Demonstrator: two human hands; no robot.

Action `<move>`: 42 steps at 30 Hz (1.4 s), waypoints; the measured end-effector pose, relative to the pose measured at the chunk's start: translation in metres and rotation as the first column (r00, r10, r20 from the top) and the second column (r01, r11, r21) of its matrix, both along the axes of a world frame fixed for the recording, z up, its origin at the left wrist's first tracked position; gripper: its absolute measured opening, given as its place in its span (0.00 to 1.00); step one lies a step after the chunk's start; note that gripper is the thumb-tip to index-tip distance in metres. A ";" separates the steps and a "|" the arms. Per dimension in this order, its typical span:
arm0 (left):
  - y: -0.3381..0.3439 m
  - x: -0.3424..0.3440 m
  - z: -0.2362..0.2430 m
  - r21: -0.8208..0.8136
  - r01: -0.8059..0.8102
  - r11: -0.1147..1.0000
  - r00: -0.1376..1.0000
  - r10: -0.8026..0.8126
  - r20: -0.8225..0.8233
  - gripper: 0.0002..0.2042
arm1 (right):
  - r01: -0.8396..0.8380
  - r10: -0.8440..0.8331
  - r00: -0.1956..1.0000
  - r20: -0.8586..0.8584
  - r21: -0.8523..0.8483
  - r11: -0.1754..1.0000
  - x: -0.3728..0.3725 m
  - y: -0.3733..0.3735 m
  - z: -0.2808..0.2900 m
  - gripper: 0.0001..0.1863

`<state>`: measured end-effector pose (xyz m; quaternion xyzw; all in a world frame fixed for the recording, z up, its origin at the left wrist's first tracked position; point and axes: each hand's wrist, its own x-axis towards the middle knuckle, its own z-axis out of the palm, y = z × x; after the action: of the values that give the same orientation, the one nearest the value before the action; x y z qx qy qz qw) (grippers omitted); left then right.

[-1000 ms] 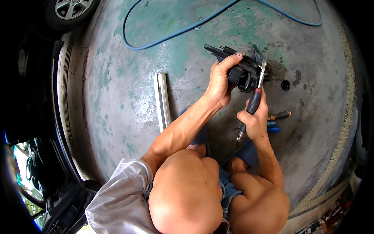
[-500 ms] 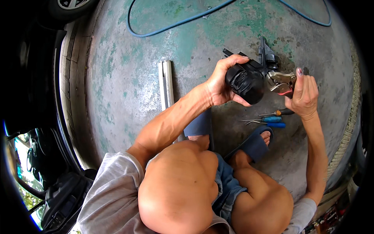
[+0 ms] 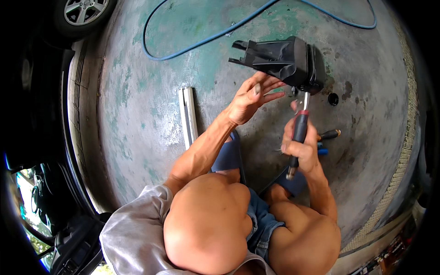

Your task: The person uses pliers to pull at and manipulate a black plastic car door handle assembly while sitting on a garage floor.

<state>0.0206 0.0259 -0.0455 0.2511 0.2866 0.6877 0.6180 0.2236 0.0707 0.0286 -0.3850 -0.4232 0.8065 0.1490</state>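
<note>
A black plastic assembly [image 3: 284, 59] with two prongs toward the left sits above my hands. My left hand [image 3: 247, 103] is just below it, fingers spread; I cannot tell whether the fingertips touch it. My right hand [image 3: 300, 149] grips the black-and-red handle of a metal-shafted tool [image 3: 300, 123], whose upper end reaches the underside of the assembly. Screwdrivers with orange-black and blue handles [image 3: 329, 134] lie on the floor just right of that hand, partly hidden. A small round black piece [image 3: 333, 99] lies to the right of the assembly.
A blue hose [image 3: 206, 40] loops across the stained floor [image 3: 137, 101]. A pale metal rail [image 3: 187, 114] lies left of my hands. A car wheel [image 3: 85, 11] and dark bodywork are at left. My bent knees and sandalled feet are below my hands.
The assembly has turned, its prongs now pointing left. My left hand has released its grip and spread below it. Since half a second ago, my right hand has moved down-left, the tool handle now upright.
</note>
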 end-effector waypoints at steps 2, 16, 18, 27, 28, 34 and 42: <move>0.010 -0.009 0.018 0.027 -0.078 0.997 0.996 0.076 0.052 0.55 | -0.042 -0.025 0.985 -0.171 -0.373 0.927 -0.004 -0.014 0.003 0.50; 0.041 -0.023 0.058 0.468 -0.373 0.801 0.904 0.428 -0.012 0.17 | -0.283 -0.012 0.911 -0.412 -0.646 0.709 -0.007 -0.023 0.023 0.51; 0.039 -0.020 0.060 0.375 -0.426 0.823 0.882 0.470 -0.029 0.15 | -0.252 -0.010 0.925 -0.379 -0.635 0.731 -0.009 -0.026 0.025 0.50; 0.069 0.008 0.046 -0.268 -0.760 0.592 0.572 0.805 0.156 0.10 | -0.190 0.068 0.954 0.291 0.413 0.891 -0.039 -0.037 -0.013 0.50; 0.074 0.003 0.038 -0.300 -0.747 0.593 0.574 0.803 0.158 0.13 | -0.194 0.075 0.955 0.285 0.418 0.887 -0.045 -0.035 -0.024 0.50; 0.058 0.010 0.048 -0.531 -0.316 0.786 0.736 0.556 0.386 0.22 | -0.192 -0.238 0.962 0.132 0.950 -0.247 -0.025 0.035 -0.085 0.51; 0.062 0.026 0.058 -0.550 -0.232 0.802 0.766 0.499 0.404 0.21 | -0.231 -0.107 0.973 0.205 0.850 -0.474 -0.002 0.085 -0.036 0.51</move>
<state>0.0467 0.0875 0.0121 -0.1687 0.3062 0.7492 0.5626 0.2217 0.1554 -0.0070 -0.1197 -0.9420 0.0145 0.3133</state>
